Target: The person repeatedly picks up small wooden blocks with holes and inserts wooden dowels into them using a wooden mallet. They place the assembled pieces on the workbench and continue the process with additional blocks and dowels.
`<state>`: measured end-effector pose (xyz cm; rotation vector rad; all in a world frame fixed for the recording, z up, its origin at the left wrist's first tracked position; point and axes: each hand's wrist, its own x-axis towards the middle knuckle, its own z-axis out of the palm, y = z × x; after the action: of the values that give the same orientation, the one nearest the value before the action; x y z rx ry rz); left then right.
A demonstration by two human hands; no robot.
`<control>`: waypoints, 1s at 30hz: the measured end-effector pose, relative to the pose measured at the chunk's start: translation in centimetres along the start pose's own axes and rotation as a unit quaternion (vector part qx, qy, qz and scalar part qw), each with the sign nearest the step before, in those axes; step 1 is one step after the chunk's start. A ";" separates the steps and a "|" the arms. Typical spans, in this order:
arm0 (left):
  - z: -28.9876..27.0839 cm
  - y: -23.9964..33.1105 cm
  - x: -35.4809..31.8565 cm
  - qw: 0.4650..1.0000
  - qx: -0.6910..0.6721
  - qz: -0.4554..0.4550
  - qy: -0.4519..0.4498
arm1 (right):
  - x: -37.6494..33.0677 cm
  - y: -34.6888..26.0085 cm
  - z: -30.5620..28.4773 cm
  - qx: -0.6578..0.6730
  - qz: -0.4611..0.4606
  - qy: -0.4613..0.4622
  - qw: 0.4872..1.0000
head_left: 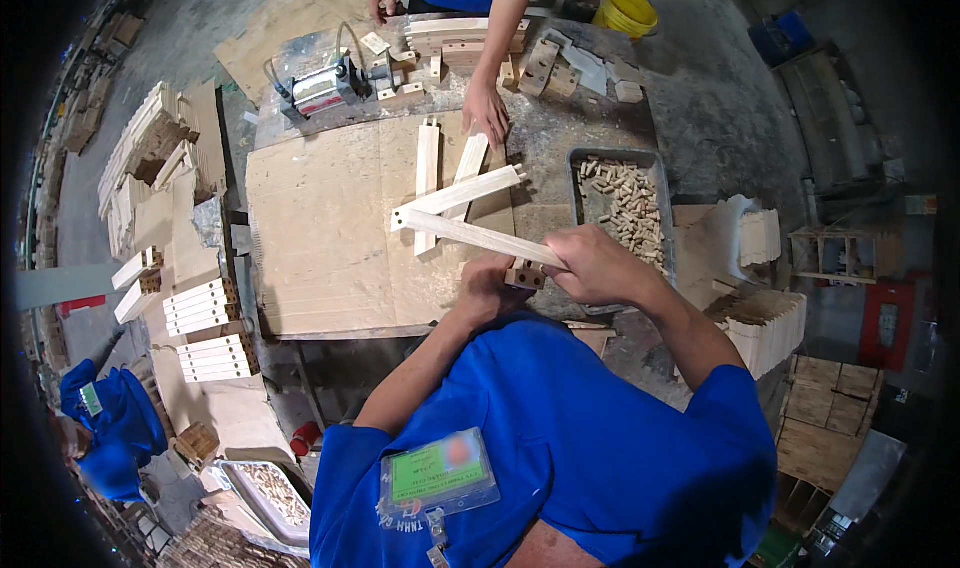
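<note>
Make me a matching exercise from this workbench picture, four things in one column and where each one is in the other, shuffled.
Things:
1. Dowel tray
2. Yellow bucket
3. Small drilled block
4. Long slat

Places:
A. On the floor beyond the bench's far end
B. Between the person's two hands, at the near edge
C. On the bench, right of the board
D. Held in the right hand, reaching left across the board

Pairs: 1-C, 2-A, 3-B, 4-D

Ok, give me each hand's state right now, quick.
Left hand: closed on a small wooden block.
Right hand: closed around one end of a long wooden slat.
</note>
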<state>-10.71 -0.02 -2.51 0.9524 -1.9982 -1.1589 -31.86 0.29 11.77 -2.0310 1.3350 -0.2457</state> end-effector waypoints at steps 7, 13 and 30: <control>-1.0 0.2 0.4 0.998 -0.049 -0.003 -0.031 | 0.3 -1.1 0.3 0.036 0.065 0.037 0.997; -0.2 -0.2 0.2 0.999 0.020 -0.004 -0.036 | 0.3 -0.9 0.9 -0.008 0.130 0.025 0.991; -1.2 -0.1 0.2 0.998 -0.051 -0.034 0.032 | -2.1 -0.4 -1.3 0.237 0.187 0.154 0.941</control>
<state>-9.84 -0.70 -2.06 0.9986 -1.8502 -1.2399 -33.16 1.61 13.38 -1.3451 1.6340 -0.6599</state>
